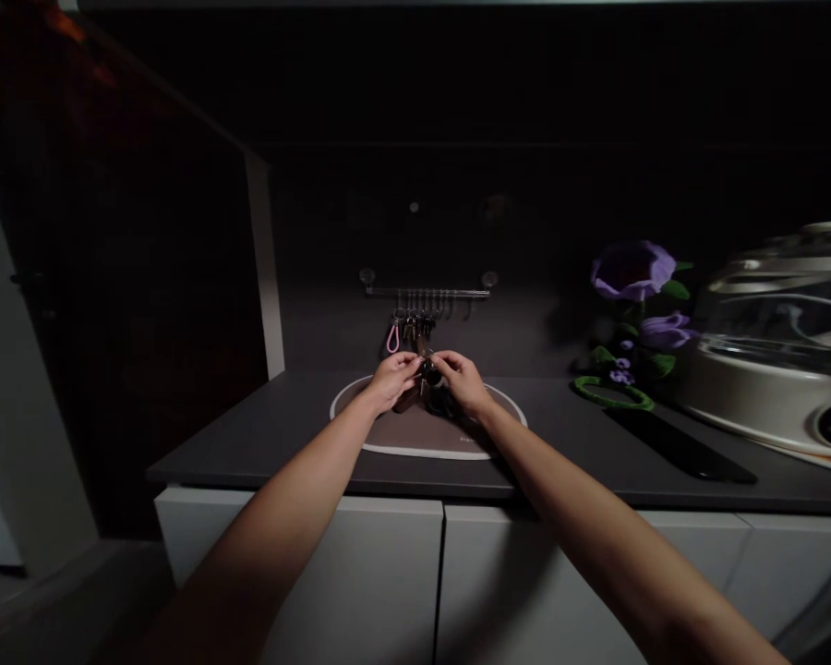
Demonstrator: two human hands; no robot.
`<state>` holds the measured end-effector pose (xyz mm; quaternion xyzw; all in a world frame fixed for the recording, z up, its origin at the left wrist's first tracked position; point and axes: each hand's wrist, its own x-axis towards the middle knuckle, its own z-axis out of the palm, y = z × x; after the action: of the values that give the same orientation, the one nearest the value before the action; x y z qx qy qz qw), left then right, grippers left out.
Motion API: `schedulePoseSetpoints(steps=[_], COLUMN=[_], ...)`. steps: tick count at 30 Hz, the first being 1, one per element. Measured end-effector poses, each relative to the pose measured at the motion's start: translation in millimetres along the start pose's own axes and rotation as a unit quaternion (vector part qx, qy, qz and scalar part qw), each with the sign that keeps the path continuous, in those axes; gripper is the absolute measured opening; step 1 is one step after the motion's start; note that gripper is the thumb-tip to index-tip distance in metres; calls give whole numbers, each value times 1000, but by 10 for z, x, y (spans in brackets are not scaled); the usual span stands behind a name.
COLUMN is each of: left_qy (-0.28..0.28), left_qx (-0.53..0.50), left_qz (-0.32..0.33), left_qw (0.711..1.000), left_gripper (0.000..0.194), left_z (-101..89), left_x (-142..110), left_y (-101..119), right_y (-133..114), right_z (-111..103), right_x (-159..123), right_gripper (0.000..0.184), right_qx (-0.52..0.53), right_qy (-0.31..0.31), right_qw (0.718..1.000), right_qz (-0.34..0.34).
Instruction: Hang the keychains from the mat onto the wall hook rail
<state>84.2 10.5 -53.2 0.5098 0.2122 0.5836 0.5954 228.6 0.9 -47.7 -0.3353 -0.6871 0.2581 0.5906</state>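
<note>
My left hand (394,380) and my right hand (463,379) meet in front of the back wall, just above an oval brown mat (422,438) with a pale rim. Pinched between the fingertips of both is a small dark bunch of keys (429,372); its details are hard to make out in the low light. Behind them a clear hook rail (426,293) is fixed to the wall. More keys (415,325) and a pink loop strap (392,338) hang from its left hooks.
To the right on the dark countertop (249,434) stand purple craft flowers (633,272) with a green ring base. A black flat slab (679,445) lies beside a cream appliance with a clear cover (754,388). White cabinet doors (360,563) are below.
</note>
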Motion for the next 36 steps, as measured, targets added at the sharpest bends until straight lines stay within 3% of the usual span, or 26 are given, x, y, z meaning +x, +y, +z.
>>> schedulePoseSetpoints(steps=[10, 18, 25, 36], left_qy=[82, 113, 115, 109], left_qx=[91, 137, 152, 165], left_qz=[46, 76, 82, 80], left_qw=[991, 981, 978, 977], left_gripper=[21, 19, 19, 18], left_z=[-66, -49, -58, -43], left_x=[53, 63, 76, 78], left_y=[-8, -19, -42, -26], right_y=[6, 156, 329, 486], right_z=[-21, -152, -231, -206], right_x=[223, 777, 1138, 1392], right_gripper=[27, 33, 37, 32], right_qx=[-17, -62, -88, -80], right_qy=[53, 132, 192, 228], right_qw=[998, 989, 977, 969], right_qz=[-14, -18, -13, 40])
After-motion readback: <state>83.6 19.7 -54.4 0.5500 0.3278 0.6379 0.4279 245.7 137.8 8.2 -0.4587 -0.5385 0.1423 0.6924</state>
